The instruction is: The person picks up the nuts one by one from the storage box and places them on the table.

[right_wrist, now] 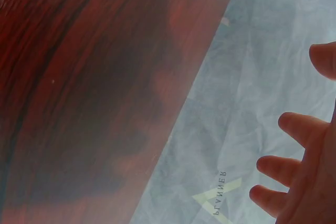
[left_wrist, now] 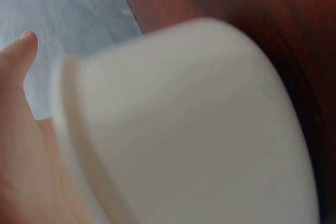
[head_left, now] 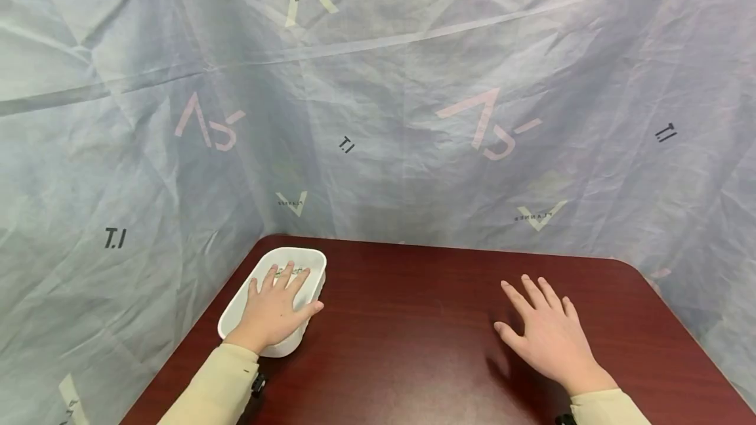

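A white rectangular tub stands at the far left corner of the dark red table. My left hand lies flat over the tub's open top, fingers straight and spread, thumb along its right rim. The left wrist view shows the tub's white outer wall close up, with my thumb at the left. What is in the tub is hidden under the hand. My right hand rests palm down on the bare table to the right, fingers spread, holding nothing. Its fingers show in the right wrist view.
A crinkled grey printed sheet hangs as a backdrop behind and to both sides of the table. The table's far edge runs close to the sheet. Cream sleeves cover both forearms.
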{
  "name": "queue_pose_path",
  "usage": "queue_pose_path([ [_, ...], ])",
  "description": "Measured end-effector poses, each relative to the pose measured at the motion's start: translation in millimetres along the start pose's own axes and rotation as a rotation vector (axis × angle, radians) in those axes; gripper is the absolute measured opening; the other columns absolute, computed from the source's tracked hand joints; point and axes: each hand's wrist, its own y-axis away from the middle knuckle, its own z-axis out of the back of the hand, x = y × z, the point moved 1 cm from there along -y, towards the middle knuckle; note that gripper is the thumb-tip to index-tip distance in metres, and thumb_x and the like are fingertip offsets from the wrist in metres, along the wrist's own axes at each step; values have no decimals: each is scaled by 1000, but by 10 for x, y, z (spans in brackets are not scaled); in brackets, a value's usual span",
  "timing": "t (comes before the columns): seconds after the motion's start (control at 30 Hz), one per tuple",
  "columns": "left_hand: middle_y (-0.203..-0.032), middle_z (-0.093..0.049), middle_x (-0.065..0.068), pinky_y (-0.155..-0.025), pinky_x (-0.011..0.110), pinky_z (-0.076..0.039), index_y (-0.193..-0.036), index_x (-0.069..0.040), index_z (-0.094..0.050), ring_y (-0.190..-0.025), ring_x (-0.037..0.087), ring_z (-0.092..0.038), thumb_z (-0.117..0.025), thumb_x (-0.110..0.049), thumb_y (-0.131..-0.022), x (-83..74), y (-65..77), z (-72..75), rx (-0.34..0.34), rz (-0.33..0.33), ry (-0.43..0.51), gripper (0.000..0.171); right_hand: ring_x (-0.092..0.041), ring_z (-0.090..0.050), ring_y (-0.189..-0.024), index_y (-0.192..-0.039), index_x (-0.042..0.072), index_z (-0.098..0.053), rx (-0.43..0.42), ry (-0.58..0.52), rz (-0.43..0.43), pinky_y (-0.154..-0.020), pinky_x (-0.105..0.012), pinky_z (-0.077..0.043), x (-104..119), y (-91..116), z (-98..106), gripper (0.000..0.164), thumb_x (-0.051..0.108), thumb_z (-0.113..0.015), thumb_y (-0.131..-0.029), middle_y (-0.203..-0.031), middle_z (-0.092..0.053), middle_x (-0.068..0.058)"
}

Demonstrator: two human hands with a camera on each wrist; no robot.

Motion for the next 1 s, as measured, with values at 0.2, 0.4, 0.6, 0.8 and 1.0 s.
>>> queue_pose_path([
  [0.2, -159, -33, 22, -104, 78, -17, -152, -16, -47, -143, 53, -26, -46, -74, -93, 228, 9, 17, 34, 69, 31, 82, -48, -26, -143, -152, 21, -46, -1, -4, -3, -102, -74, -21, -10, 7, -16, 75, 56, -68, -89, -154, -39, -23],
  [0.4, -158, -31, 26, -102, 79, -17, -151, -13, -47, -142, 57, -23, -44, -74, -93, 430, -9, 26, 42, 117, 27, 85, -48, -28, -142, -151, 20, -48, -16, -7, -3, -101, -73, -22, -26, 32, -26, 75, 53, -70, -88, -154, -39, -24],
  [0.6, -158, -27, 31, -101, 79, -19, -152, -10, -45, -138, 63, -23, -44, -75, -93, 583, -55, -39, 75, 160, 43, 88, -47, -28, -142, -151, 20, -48, -16, -8, -4, -101, -73, -22, -39, 47, -17, 74, 53, -69, -88, -153, -39, -24],
  [0.8, -158, -19, 36, -98, 76, -30, -154, -6, -39, -136, 63, -27, -42, -74, -94, 651, -60, -97, 133, 198, 88, 91, -47, -27, -142, -152, 20, -47, -5, -7, -4, -101, -73, -23, -48, 56, -27, 75, 53, -70, -88, -154, -39, -24],
  [1.0, -158, -18, 36, -92, 74, -36, -155, -5, -37, -130, 64, -35, -42, -75, -94, 665, -76, -86, 153, 206, 113, 93, -48, -27, -142, -152, 20, -46, 9, -9, -6, -101, -73, -23, -64, 53, -23, 75, 52, -70, -88, -154, -38, -24],
])
